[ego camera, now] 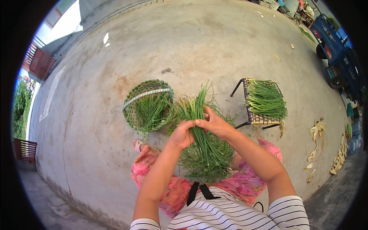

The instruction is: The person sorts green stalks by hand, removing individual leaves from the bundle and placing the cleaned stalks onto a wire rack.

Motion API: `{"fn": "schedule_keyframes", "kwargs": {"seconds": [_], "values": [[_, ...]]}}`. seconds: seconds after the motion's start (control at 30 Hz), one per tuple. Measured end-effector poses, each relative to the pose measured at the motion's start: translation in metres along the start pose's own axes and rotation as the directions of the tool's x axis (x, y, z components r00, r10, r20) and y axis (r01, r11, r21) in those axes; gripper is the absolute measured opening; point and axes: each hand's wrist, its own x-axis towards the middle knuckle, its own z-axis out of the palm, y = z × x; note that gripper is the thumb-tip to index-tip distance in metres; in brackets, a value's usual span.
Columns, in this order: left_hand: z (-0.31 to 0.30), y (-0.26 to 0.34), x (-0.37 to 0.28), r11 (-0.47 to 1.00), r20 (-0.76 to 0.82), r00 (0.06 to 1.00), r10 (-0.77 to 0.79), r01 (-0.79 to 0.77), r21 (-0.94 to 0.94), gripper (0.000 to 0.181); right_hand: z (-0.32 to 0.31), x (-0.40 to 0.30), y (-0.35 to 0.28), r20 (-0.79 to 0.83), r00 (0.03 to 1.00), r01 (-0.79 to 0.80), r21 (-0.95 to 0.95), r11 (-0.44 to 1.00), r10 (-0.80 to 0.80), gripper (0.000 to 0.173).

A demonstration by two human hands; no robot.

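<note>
Both my hands grip a bundle of long green stalks with pale ends, like garlic chives (pixel 201 138), in front of me. My left hand (pixel 184 133) wraps its left side; my right hand (pixel 214 122) holds its right side, and the thumbs meet over the stalks. The pale ends point away from me. Below the bundle, loose green stalks and trimmings (pixel 189 165) lie between my feet. Ahead to the left a woven green basket (pixel 129 116) with a pale handle contains more stalks. To the right, neatly laid green stalks (pixel 266 99) rest on a woven stool (pixel 257 119).
Concrete floor (pixel 184 43) surrounds me. At the far right stand a blue wheeled vehicle (pixel 336 54) and assorted clutter. Dry husks (pixel 317 129) and a row of pale corn cobs (pixel 339 158) lie on the right. A red railing (pixel 41 63) is at the left.
</note>
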Motion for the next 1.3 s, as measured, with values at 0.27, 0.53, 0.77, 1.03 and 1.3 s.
{"fn": "schedule_keyframes", "kwargs": {"seconds": [0.27, 0.53, 0.77, 1.03, 1.3], "values": [[0.008, 0.008, -0.005, 1.0, 0.16, 0.987, -0.019, 0.02, 0.0, 0.041, -0.02, -0.001, -0.002, -0.293, 0.908, 0.18, -0.368, 0.912, -0.298, 0.091], [0.015, 0.005, -0.009, 0.989, 0.19, 0.972, -0.136, 0.122, 0.081, 0.042, -0.012, -0.007, -0.025, -0.132, 0.991, 0.008, 0.179, 0.984, 0.016, 0.067], [0.005, -0.005, -0.001, 0.999, -0.214, 0.976, -0.029, 0.021, -0.039, 0.033, -0.013, 0.0, -0.019, -0.401, 0.909, 0.245, 0.297, 0.923, -0.112, 0.028], [0.009, 0.0, -0.004, 0.998, -0.248, 0.967, 0.063, -0.063, 0.007, 0.025, 0.004, -0.004, -0.026, -0.251, 0.968, 0.123, 0.449, 0.885, -0.008, 0.033], [0.015, -0.003, -0.01, 0.952, -0.228, 0.973, 0.039, 0.033, 0.305, 0.027, 0.012, 0.001, 0.005, -0.031, 0.989, -0.139, 0.191, 0.972, 0.147, 0.043]]}}
